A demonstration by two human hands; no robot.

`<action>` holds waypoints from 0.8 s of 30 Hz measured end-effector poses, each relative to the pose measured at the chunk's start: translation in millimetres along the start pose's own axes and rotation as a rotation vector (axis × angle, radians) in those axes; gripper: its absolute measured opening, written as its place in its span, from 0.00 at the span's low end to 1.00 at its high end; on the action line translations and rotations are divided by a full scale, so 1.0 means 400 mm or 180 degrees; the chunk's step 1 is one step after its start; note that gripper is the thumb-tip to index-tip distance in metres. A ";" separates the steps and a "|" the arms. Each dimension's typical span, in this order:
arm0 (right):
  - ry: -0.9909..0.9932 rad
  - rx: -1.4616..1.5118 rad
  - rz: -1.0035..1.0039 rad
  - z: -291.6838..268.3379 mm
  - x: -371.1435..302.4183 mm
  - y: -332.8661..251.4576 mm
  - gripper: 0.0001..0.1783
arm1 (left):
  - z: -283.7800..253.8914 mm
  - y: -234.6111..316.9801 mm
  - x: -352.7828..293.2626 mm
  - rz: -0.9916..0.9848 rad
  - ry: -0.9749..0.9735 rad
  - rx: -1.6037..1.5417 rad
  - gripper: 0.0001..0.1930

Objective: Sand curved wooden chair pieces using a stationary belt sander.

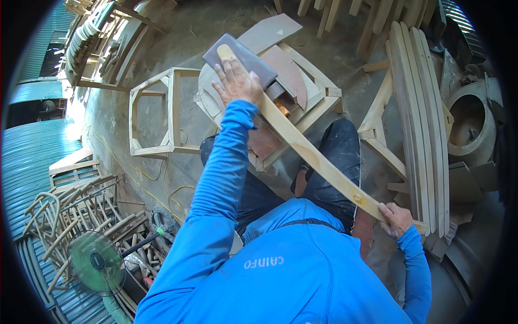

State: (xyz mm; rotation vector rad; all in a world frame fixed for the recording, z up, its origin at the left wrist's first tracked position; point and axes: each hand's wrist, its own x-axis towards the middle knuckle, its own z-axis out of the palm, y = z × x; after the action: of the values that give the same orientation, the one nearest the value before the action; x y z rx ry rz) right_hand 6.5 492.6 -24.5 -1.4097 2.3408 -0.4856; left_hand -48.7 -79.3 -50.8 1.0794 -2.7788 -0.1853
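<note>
A long, slightly curved wooden slat (307,148) runs from the upper middle down to the lower right across my lap. My left hand (237,81) lies on its far end, fingers spread and pressing down. Under that end is a flat grey sanding surface (232,46), which looks like the belt of an upturned belt sander; a metal part shows beside it. My right hand (396,218) grips the slat close to its near end. A small yellowish patch marks the wood short of that hand. The slat's underside is hidden.
The sander rests on a low stand of boards (318,102) between my knees. To the left is a wooden frame (171,110); to the right, several long slats (426,129) lean on another frame. A yellow cord (143,186), a green fan (97,262) and scrap wood lie lower left.
</note>
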 end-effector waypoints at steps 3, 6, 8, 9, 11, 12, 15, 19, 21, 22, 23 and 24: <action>0.0025 -0.0171 -0.0264 -0.024 0.113 -0.006 0.39 | 0.023 -0.064 0.114 -0.0006 0.0161 -0.0036 0.39; -0.0022 -0.0154 -0.0083 -0.025 0.208 -0.036 0.38 | 0.019 -0.100 0.231 -0.0004 0.0175 -0.0037 0.39; 0.0025 -0.0211 -0.0076 -0.029 0.286 -0.067 0.39 | 0.003 -0.133 0.319 -0.0057 0.0199 -0.0043 0.38; 0.0061 -0.0234 -0.0016 -0.030 0.313 -0.086 0.40 | -0.003 -0.142 0.345 -0.0072 0.0174 -0.0040 0.38; 0.0068 -0.0222 0.0045 -0.027 0.363 -0.118 0.40 | -0.016 -0.154 0.376 -0.0104 0.0167 -0.0108 0.38; 0.0067 -0.0181 0.0128 -0.020 0.381 -0.126 0.40 | -0.015 -0.159 0.382 -0.0117 0.0132 -0.0160 0.37; 0.0145 -0.0062 0.0138 0.009 0.368 -0.117 0.41 | 0.019 -0.127 0.280 -0.0103 0.0101 -0.0151 0.39; -0.0040 0.0143 0.0176 0.014 0.264 -0.126 0.41 | -0.015 0.005 -0.047 -0.0135 0.0067 -0.0010 0.41; -0.0084 0.0193 0.0158 0.021 0.217 -0.110 0.41 | -0.005 0.047 -0.135 -0.0109 0.0129 0.0103 0.42; -0.0063 0.0232 0.0131 0.027 0.197 -0.109 0.41 | 0.001 0.052 -0.151 -0.0130 0.0195 0.0122 0.42; -0.0021 0.0215 0.0189 0.030 0.183 -0.111 0.42 | 0.002 0.071 -0.147 -0.0107 0.0105 0.0060 0.43; 0.0038 0.0238 0.0196 0.045 0.191 -0.114 0.43 | -0.005 0.069 -0.133 -0.0104 0.0045 0.0052 0.43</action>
State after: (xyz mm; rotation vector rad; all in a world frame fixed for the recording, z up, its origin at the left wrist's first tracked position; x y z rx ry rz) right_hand 16.9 402.5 -28.7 -1.3005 2.3426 -0.5593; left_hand -27.9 -23.1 -49.2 1.1260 -2.7564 -0.1583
